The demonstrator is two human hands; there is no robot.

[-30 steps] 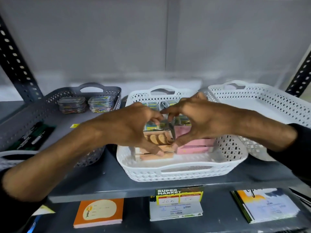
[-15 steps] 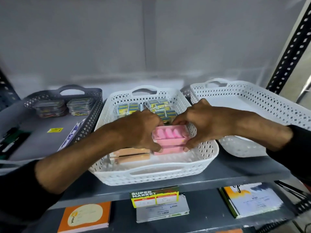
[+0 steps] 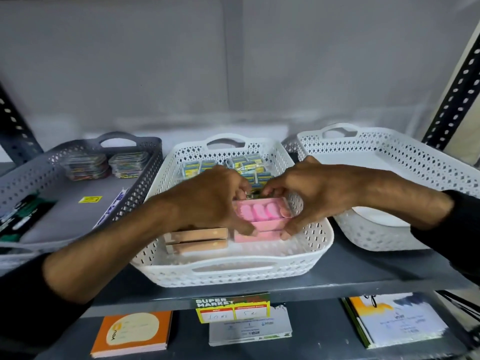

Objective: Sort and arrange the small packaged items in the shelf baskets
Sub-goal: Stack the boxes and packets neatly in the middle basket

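I see both hands in the middle white basket [image 3: 233,268]. Left hand [image 3: 210,201] and right hand [image 3: 309,196] w/ fingers clamped on the ends of the pink box stack [image 3: 259,219], just beside the tan boxes [image 3: 197,240]; blue-yellow packs [image 3: 249,167] behind.

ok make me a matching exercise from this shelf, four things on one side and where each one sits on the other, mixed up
Things:
1. pink boxes
2. clear cases of coloured clips
3. orange notebook
4. tan boxes

Places:
A. back of the grey basket
B. lower shelf, on the left
C. middle white basket, between the left hand and right hand
D. middle white basket, front left, not held

Pairs: 1-C, 2-A, 3-B, 4-D
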